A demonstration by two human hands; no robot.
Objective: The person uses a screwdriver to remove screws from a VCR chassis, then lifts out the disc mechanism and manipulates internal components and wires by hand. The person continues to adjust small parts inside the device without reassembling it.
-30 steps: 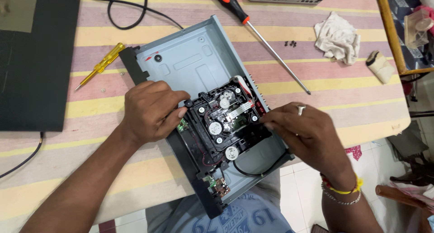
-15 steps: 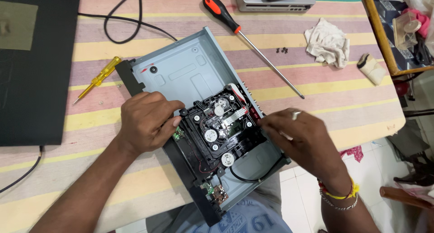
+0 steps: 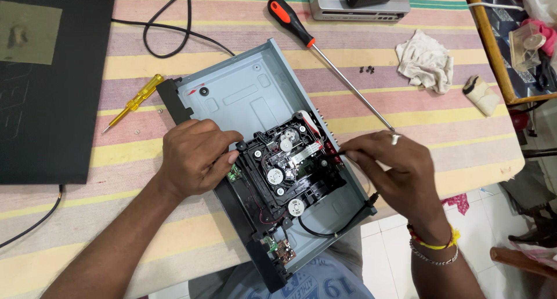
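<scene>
On the black plastic disc-drive mechanism (image 3: 290, 168), my left hand (image 3: 194, 157) grips its left edge, fingers curled shut on it; my right hand (image 3: 394, 165) pinches at its right edge. The mechanism sits in an open grey metal player chassis (image 3: 238, 96) on the striped table (image 3: 360, 110). Red-handled long screwdriver (image 3: 331, 58) lies beyond, yellow small screwdriver (image 3: 132, 102) left.

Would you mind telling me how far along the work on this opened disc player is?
Done: the cover is off the grey metal chassis, baring the black drive mechanism; small loose screws lie by the red-handled screwdriver. In hand: the left hand grips the mechanism's left edge while the right hand pinches at its right edge. Left: the mechanism sits in the chassis with wires attached.
</scene>
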